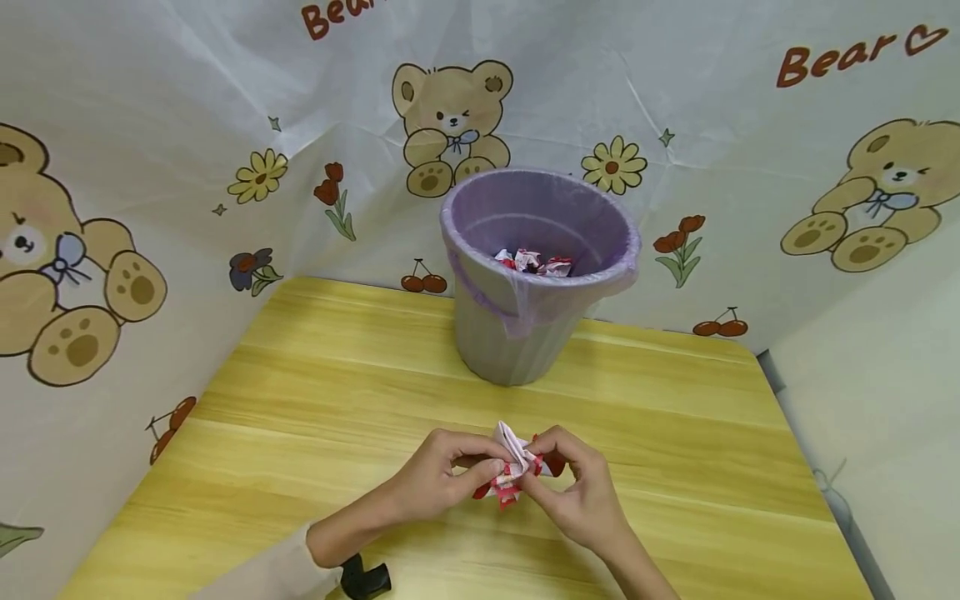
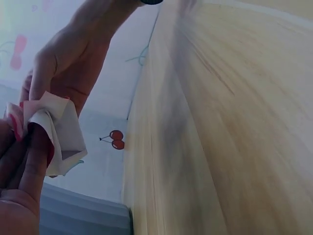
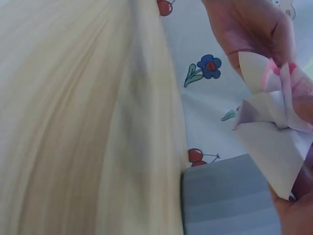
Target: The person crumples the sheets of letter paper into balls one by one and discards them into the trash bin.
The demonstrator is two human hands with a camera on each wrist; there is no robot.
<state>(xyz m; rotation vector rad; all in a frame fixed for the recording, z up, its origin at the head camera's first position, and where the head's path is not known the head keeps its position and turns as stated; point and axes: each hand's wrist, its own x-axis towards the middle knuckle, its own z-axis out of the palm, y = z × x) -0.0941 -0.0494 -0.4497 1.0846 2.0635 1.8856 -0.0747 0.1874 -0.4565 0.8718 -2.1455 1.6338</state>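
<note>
Between both hands, above the table's near half, is a crumpled, folded piece of paper (image 1: 510, 483), white with red and pink print. My left hand (image 1: 442, 477) pinches its left side between thumb and fingers. On the other side my right hand (image 1: 577, 487) pinches it, fingertips close to the left ones. The left wrist view shows the paper's plain white side (image 2: 68, 134) bent into folds. Pale flaps of the paper (image 3: 274, 142) stick out in the right wrist view. Part of the paper is hidden behind the fingers.
A bucket (image 1: 502, 333) with a thin purple bag lining stands behind the hands, with several crumpled red-and-white papers (image 1: 528, 261) inside. The wood-grain table (image 1: 337, 375) meets a bear-print cloth (image 1: 360, 100) at its back. A black object (image 1: 366, 579) shows beside the left sleeve.
</note>
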